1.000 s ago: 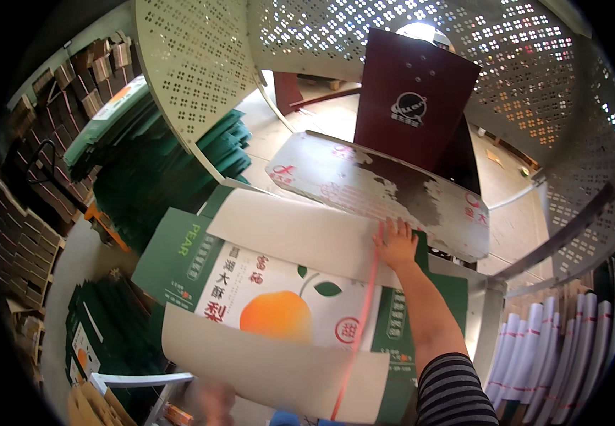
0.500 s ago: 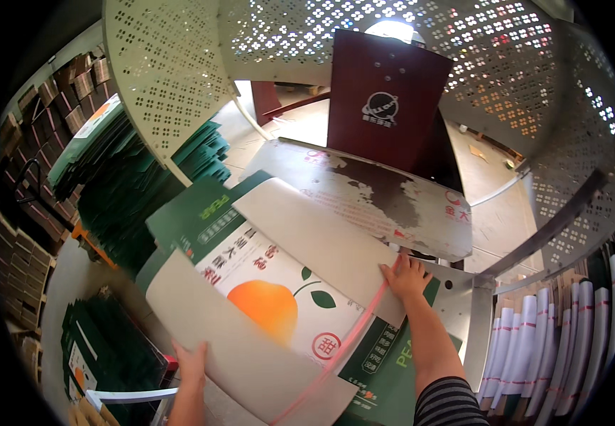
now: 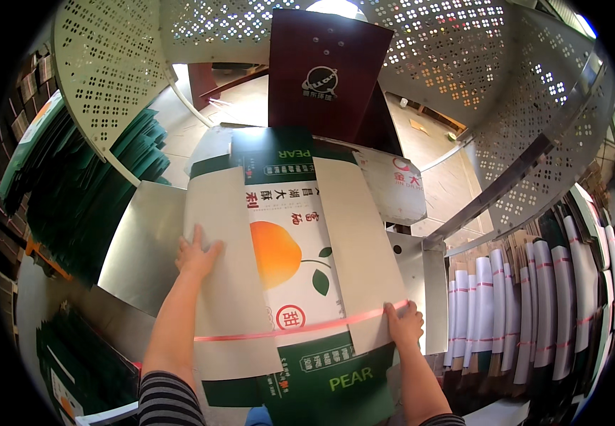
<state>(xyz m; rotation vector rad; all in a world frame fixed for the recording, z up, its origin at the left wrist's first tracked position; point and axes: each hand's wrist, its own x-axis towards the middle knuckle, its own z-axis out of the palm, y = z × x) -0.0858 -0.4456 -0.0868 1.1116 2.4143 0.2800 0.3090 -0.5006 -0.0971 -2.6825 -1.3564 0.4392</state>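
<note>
A stack of flattened cardboard cartons lies before me, its long side pointing away. It has pale grey side flaps, green ends and a white middle panel with an orange-yellow pear picture. A pink strap crosses the near part from side to side. On the left flap rests my left hand, thumb and fingers apart. At the right edge my right hand grips the cartons beside the strap's end; some of its fingertips are hidden.
Behind the cartons is a worn metal plate with a dark red panel. Perforated metal guards curve around. Green carton stacks stand at left, strapped pale bundles at right. A bare metal tabletop lies left.
The carton stack has turned clockwise, so its strap runs nearly level. My left hand has moved from the near-left edge up onto the left flap. My right hand stays by the strap.
</note>
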